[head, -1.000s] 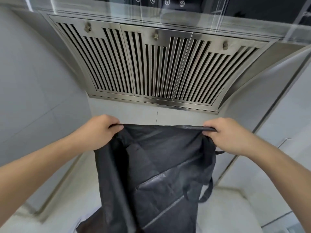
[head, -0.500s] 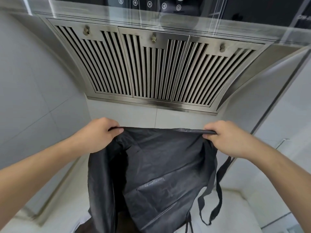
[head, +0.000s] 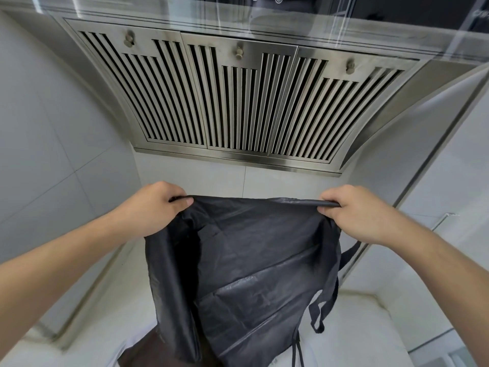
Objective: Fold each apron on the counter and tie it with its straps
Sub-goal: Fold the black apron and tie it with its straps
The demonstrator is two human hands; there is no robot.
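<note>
Head view catches the black apron held up in the air under the steel range hood. The left hand pinches one top corner and the right hand pinches the other, both closed tight on the hem. That top edge runs level from hand to hand, slightly slack in the middle. The long axis drops straight down from the grip, and the bottom reaches the pale counter. A loose strap dangles on the right side, nearer the right hand. Both hands sit at the same height, neither closer, so it looks like either a lengthwise fold, hand to hand, or a lay-down onto the counter is next.
</note>
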